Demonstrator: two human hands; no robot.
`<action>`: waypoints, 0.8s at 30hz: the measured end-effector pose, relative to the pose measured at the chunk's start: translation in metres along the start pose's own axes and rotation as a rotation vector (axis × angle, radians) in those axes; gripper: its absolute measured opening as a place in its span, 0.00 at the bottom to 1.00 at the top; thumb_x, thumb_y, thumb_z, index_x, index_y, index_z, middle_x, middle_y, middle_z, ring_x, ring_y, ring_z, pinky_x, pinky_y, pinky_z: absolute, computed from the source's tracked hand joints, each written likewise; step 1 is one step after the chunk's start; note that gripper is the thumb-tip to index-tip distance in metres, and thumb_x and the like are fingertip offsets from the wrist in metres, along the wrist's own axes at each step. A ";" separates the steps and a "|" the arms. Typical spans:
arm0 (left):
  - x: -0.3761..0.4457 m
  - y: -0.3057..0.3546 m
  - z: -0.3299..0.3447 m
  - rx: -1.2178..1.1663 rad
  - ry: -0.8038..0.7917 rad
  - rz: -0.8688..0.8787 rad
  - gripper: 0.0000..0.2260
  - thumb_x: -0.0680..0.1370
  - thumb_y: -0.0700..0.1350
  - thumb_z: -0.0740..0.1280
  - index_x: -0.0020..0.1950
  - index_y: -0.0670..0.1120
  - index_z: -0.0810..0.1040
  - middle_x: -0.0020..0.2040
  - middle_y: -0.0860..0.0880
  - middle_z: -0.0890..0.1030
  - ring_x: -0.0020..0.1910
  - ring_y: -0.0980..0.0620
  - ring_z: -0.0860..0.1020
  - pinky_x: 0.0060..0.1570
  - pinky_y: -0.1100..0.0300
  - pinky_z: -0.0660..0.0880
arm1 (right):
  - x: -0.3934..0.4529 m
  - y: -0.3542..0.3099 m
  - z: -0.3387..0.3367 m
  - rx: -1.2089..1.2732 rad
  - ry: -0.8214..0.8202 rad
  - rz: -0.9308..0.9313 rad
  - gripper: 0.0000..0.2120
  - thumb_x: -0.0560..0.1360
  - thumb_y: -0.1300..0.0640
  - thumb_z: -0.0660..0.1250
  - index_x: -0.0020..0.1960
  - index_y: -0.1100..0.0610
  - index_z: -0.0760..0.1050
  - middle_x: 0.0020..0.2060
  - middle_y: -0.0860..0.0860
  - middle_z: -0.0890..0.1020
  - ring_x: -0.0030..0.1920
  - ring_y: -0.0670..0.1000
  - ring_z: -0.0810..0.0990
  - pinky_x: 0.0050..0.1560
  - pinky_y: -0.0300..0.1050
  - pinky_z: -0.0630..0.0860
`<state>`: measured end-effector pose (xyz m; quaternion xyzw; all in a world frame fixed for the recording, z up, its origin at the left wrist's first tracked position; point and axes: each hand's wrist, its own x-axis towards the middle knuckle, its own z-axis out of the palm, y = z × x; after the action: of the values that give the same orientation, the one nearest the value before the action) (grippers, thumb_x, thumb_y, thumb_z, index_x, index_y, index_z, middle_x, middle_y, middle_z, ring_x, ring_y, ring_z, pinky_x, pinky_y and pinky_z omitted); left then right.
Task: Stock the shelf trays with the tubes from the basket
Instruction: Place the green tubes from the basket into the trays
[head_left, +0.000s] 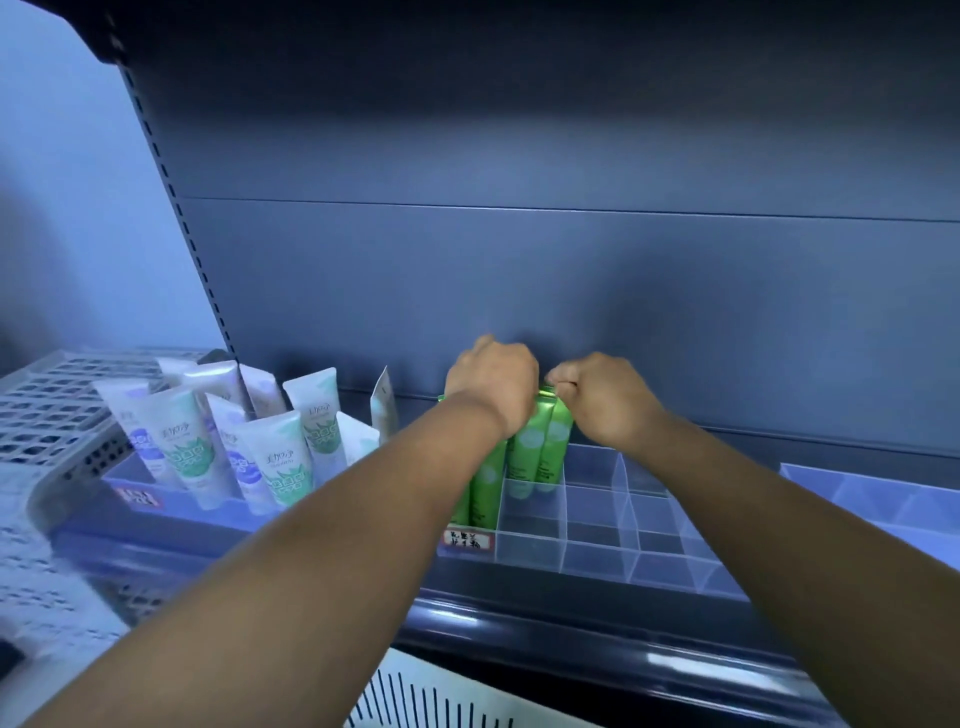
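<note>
Nearest, at 6 o'clock, we see the white basket (441, 696) rim, contents hidden. Further in, the clear divided tray (597, 525) is mostly unfilled, green tubes (530, 447) standing only in its 9 o'clock cells, so stocking looks early. Our left hand (491, 382) curls over their tops, our right hand (605, 397) pinches one tube's crimp; white tubes (270, 447) fill the tray at 9 o'clock.

Both forearms bare to the elbows, no sleeves, left hand (491, 382) & right hand (602, 397) w/o gloves, rings, watch.
</note>
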<state>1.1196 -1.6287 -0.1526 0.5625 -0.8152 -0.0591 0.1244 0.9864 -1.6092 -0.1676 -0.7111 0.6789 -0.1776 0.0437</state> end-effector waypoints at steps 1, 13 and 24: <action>-0.002 0.001 -0.002 -0.005 -0.001 0.004 0.12 0.74 0.45 0.67 0.58 0.51 0.80 0.57 0.43 0.76 0.63 0.43 0.71 0.56 0.54 0.72 | -0.003 -0.002 -0.003 0.002 -0.002 -0.004 0.13 0.76 0.63 0.58 0.34 0.56 0.66 0.34 0.55 0.74 0.39 0.57 0.72 0.41 0.50 0.72; -0.143 -0.004 -0.003 0.066 0.040 0.197 0.32 0.78 0.48 0.65 0.77 0.43 0.54 0.77 0.46 0.59 0.75 0.49 0.58 0.74 0.60 0.53 | -0.132 -0.045 0.008 -0.108 -0.121 -0.043 0.33 0.81 0.49 0.54 0.78 0.55 0.40 0.78 0.49 0.43 0.78 0.50 0.41 0.77 0.48 0.44; -0.273 -0.052 0.093 0.111 -0.396 0.079 0.37 0.78 0.51 0.65 0.79 0.45 0.46 0.79 0.47 0.48 0.78 0.50 0.48 0.76 0.54 0.51 | -0.260 -0.073 0.099 -0.076 -0.449 -0.044 0.35 0.81 0.51 0.55 0.78 0.55 0.37 0.78 0.49 0.40 0.77 0.49 0.38 0.77 0.49 0.40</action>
<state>1.2335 -1.3969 -0.2921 0.5137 -0.8471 -0.1186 -0.0675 1.0825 -1.3667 -0.2885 -0.7486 0.6426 0.0100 0.1629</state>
